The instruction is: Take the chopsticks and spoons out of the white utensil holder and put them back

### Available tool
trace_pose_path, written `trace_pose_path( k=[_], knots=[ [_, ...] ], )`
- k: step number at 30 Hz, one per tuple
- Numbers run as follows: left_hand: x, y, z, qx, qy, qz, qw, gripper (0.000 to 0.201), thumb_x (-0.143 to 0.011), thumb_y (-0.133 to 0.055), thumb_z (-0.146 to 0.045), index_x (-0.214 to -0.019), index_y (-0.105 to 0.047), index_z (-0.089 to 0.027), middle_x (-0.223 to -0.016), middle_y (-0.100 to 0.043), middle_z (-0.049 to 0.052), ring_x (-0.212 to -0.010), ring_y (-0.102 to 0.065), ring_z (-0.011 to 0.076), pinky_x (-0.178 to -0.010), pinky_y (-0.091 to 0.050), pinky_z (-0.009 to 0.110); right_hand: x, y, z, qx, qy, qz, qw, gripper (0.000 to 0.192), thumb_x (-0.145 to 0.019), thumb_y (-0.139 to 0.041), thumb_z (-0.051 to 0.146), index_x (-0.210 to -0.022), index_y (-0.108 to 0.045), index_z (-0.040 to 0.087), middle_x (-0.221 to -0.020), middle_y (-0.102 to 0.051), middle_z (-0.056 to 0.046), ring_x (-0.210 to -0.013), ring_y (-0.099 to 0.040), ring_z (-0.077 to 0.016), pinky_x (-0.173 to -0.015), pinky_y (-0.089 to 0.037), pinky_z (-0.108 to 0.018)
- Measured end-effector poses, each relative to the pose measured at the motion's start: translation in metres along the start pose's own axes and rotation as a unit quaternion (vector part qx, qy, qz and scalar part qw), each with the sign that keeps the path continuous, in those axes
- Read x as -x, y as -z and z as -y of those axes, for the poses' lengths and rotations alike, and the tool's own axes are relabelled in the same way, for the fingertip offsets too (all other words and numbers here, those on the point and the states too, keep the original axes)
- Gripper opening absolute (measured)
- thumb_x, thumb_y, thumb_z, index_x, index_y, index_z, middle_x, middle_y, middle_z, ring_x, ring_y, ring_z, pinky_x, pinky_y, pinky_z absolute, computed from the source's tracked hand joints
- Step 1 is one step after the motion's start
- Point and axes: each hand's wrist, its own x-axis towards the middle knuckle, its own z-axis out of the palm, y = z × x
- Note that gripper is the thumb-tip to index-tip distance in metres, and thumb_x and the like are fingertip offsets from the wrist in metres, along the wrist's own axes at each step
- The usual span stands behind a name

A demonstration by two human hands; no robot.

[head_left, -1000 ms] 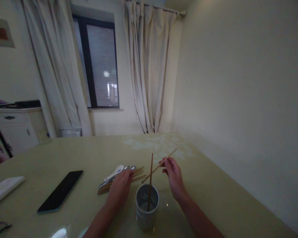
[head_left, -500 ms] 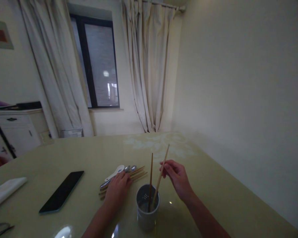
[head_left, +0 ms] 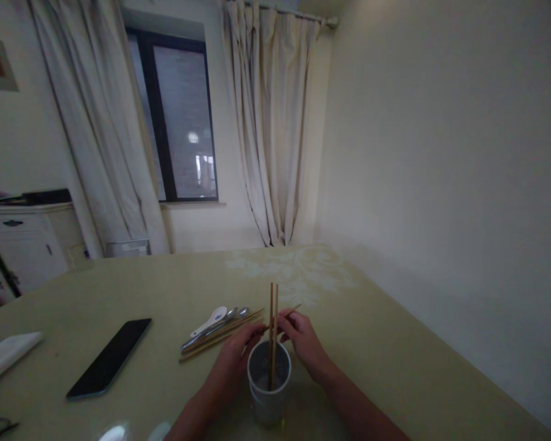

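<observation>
A grey cup point(head_left: 269, 398) stands on the table between my forearms, with two chopsticks point(head_left: 275, 306) upright in it. Behind these, another chopstick point(head_left: 295, 307) slants up to the right. The fingers of my right hand point(head_left: 305, 346) pinch it, and my left hand point(head_left: 239, 349) is closed at its lower left end, just beyond the cup's rim. Left of my left hand lie several loose chopsticks point(head_left: 206, 346), side by side with a white spoon point(head_left: 217, 315) and metal spoons point(head_left: 243, 312).
A black phone point(head_left: 110, 358) lies on the table point(head_left: 174, 288) at the left, with a white object point(head_left: 13, 354) beyond it. A dark looped object point(head_left: 0, 424) is at the lower left edge. The wall point(head_left: 441, 214) borders the table's right side.
The chopstick my right hand held over the cup now stands in it beside the other one. My left hand has left the pile with another chopstick, and my right hand has moved in to grip it.
</observation>
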Motion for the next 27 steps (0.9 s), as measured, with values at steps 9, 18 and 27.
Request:
trace_pose_path(
  k=[9,18,27],
  knots=[
    [-0.007,0.040,0.022,-0.396,0.090,0.032,0.913,0.025,-0.101,-0.050,-0.022,-0.107,-0.074,-0.023,-0.119,-0.075,0.011,-0.112,-0.069,0.0284,-0.099,-0.052,0.042,-0.015,0.066,0.048,-0.001,0.197,-0.313,0.929,0.047,-0.078,-0.085,0.058,-0.101,-0.076,0.018,-0.083,-0.075,-0.006,-0.076,-0.067,-0.0203,-0.066,-0.051,-0.031],
    [-0.007,0.033,0.015,-0.390,0.109,0.076,0.911,0.026,-0.101,-0.047,-0.022,-0.105,-0.073,-0.020,-0.117,-0.074,0.011,-0.116,-0.066,0.0276,-0.103,-0.048,0.040,-0.002,0.055,0.058,-0.137,0.176,-0.225,0.949,0.043,-0.075,-0.092,0.052,-0.106,-0.082,0.024,-0.084,-0.076,-0.003,-0.075,-0.065,-0.0155,-0.072,-0.056,-0.030],
    [-0.004,0.017,0.010,-0.275,0.075,0.023,0.958,0.028,-0.104,-0.041,-0.029,-0.104,-0.069,-0.022,-0.111,-0.076,0.010,-0.106,-0.071,0.0274,-0.095,-0.054,0.041,0.002,0.013,0.016,0.016,0.043,-0.030,0.999,0.058,-0.080,-0.076,0.075,-0.087,-0.079,0.017,-0.071,-0.073,-0.005,-0.061,-0.065,-0.0176,-0.055,-0.046,-0.028]
  ],
)
